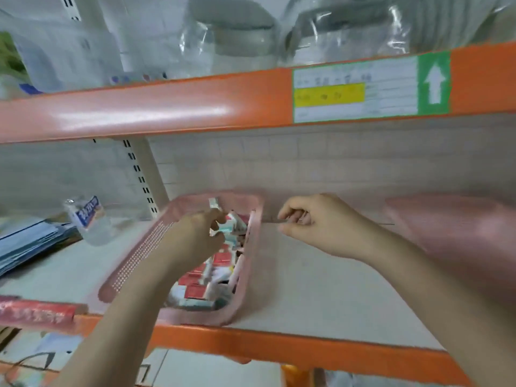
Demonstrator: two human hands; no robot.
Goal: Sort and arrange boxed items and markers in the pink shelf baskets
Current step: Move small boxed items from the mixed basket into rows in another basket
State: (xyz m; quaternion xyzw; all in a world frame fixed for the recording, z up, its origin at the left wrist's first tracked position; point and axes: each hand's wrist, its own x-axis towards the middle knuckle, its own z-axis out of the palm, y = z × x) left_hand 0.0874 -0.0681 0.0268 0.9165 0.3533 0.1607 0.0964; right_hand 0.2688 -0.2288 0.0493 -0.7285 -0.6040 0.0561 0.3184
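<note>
Both bare forearms reach over the orange metal shelf edge (279,344). Left hand (195,236) curls round small white-and-teal boxes (227,227) inside the perforated pink plastic basket (134,263), above glossy red cartons (220,258). Right hand (312,224) pinches a thin dark marker (275,219) just beside the basket's rim.

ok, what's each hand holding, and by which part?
Left hand grips a small box inside the pink basket, fingers round its end. Right hand pinches something thin; blurred, cannot tell what.
</note>
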